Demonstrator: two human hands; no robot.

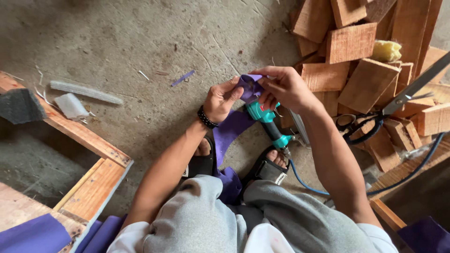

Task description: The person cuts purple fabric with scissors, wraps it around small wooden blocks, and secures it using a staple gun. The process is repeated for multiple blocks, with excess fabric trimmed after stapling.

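Observation:
My left hand (221, 99), with a black bead bracelet at the wrist, pinches one side of a folded end of a purple fabric strip (233, 127). My right hand (281, 87) grips the other side of that fold from the right. The strip hangs down between my knees to my lap. Just under my hands lies a teal and black pneumatic staple gun (267, 122) with a blue air hose (309, 185) trailing off to the right. Both hands are above my sandalled feet.
A pile of cut wooden blocks (356, 56) lies at upper right, with large scissors (375, 119) on it and a yellow sponge piece (386, 50). A wooden frame (89, 140) runs along the left, with purple fabric (33, 234) on it. Concrete floor (140, 37) carries scraps.

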